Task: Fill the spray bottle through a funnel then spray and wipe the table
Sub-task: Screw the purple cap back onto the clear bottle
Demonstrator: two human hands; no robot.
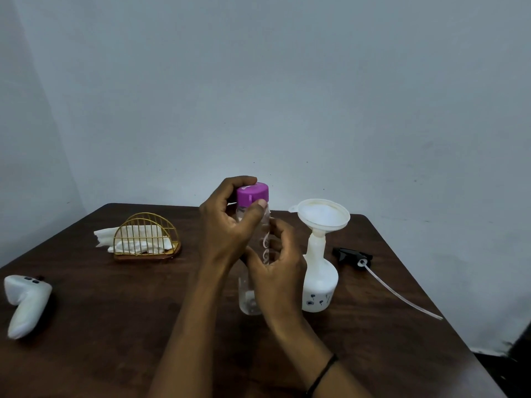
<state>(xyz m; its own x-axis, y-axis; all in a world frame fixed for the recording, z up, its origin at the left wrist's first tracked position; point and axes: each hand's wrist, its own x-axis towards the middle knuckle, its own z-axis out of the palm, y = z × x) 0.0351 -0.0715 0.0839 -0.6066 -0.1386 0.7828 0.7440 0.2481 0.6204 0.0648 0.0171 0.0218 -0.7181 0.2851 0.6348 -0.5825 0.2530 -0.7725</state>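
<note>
White game controller [24,304] near left table edge; gold wire holder [147,237] on wooden base, farther back

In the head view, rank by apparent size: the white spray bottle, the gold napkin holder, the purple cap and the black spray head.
1. white spray bottle and gold napkin holder: alike in apparent area, so unranked; the holder stands farther back.
2. black spray head, tube excluded.
3. purple cap, slightly smaller, partly hidden by fingers.

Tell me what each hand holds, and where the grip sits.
Both hold the clear water bottle: left hand grips its purple cap, right hand grips the body mid-height.
</note>
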